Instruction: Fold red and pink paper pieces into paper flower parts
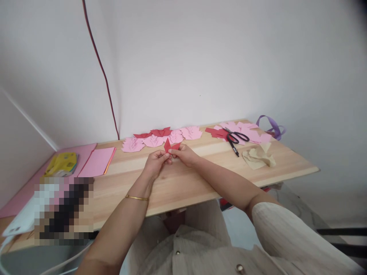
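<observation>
A small folded piece of red paper (169, 146) is held up between my two hands, its two pointed flaps spread upward in a V. My left hand (157, 161) pinches its lower left side between thumb and fingers. From the right, my right hand (183, 154) grips the other side, thumb in front. Just behind them lie folded pink paper pieces (132, 144) in overlapping stacks along the back edge. Two folded red pieces (161, 132) rest on top of those stacks.
On the right lie black-handled scissors (237, 136), a black pen (233, 148), red paper (215, 133), pink sheets (255, 134), crumpled tan paper (259, 157) and purple ribbon (272, 126). A yellow packet (61, 164) and pink paper (96, 161) lie left, near a blurred patch. A wall stands behind.
</observation>
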Available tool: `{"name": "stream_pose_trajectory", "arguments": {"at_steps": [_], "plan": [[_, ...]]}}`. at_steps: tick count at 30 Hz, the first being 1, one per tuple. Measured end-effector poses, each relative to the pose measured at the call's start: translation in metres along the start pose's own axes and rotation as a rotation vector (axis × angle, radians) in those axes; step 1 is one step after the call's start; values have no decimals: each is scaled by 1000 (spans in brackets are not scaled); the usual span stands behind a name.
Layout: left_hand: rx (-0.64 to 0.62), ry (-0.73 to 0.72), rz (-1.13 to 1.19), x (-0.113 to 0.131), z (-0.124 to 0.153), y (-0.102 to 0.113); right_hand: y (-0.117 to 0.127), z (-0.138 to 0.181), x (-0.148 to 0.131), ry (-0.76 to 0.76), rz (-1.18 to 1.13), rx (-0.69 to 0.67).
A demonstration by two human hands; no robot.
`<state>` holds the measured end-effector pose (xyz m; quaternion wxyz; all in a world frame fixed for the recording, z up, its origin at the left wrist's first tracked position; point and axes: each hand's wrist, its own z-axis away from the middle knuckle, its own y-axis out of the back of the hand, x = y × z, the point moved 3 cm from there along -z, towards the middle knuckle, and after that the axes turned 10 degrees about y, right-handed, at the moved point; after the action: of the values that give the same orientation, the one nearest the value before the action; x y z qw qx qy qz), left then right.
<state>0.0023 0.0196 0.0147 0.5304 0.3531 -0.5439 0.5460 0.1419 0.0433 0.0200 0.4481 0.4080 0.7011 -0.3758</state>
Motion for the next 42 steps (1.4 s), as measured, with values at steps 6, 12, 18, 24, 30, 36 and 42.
{"name": "stream_pose_trajectory", "arguments": {"at_steps": [6,12,18,24,30,36,42], "plan": [[3,45,27,0,1,0,7,-3,4,14,116,25],[93,-51,-9,-3,-5,8,10,-1,2,-15,246,-47],[115,-107,-58,2,-3,6,3,1,-4,33,105,-135],[78,-74,83,4,-1,4,5,0,-2,3,101,-100],[60,30,-57,0,-1,4,5,-1,-5,1,115,-34],[87,-49,-161,1,-2,3,4,0,-6,28,100,-22],[37,-37,-175,1,2,0,8,-1,-4,42,112,-11]]}}
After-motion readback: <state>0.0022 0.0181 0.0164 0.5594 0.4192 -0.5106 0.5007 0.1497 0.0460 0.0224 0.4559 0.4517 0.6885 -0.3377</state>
